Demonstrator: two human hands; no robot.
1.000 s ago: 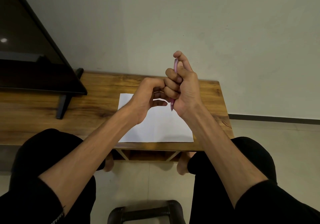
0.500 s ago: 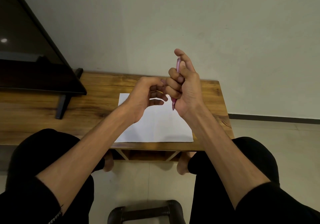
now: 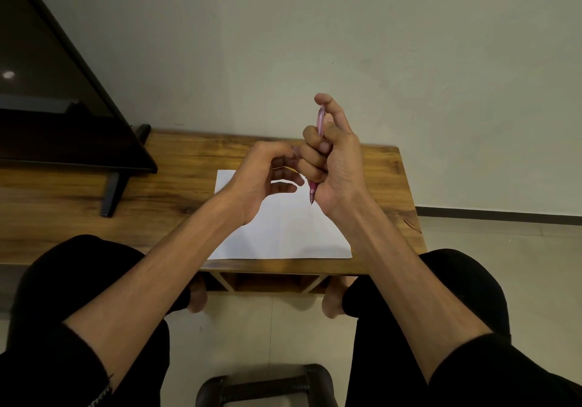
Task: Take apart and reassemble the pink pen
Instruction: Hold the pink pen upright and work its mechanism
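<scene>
Pink plastic marks the pen (image 3: 320,123), which your right hand (image 3: 333,167) holds nearly upright above the wooden table (image 3: 176,173), tip down. Your fingers are curled round the middle of the barrel; your index finger reaches up along it to the top end, and the pointed tip shows below the heel of your hand. The pen is in the air, clear of the table, over the far right part of the white sheet of paper (image 3: 283,233).

Your left hand (image 3: 264,176) is just beside the right, its fingers loosely curled and its fingertips close to the right hand's knuckles. Whether they pinch a small part of the pen or merely touch those knuckles cannot be told from this view.

The paper lies flat toward the table's right end, its near edge close to the table's near edge. A dark television screen (image 3: 59,107) stands on the table's left part on a black foot. Both your knees, in black cloth, show below the table's near edge.
</scene>
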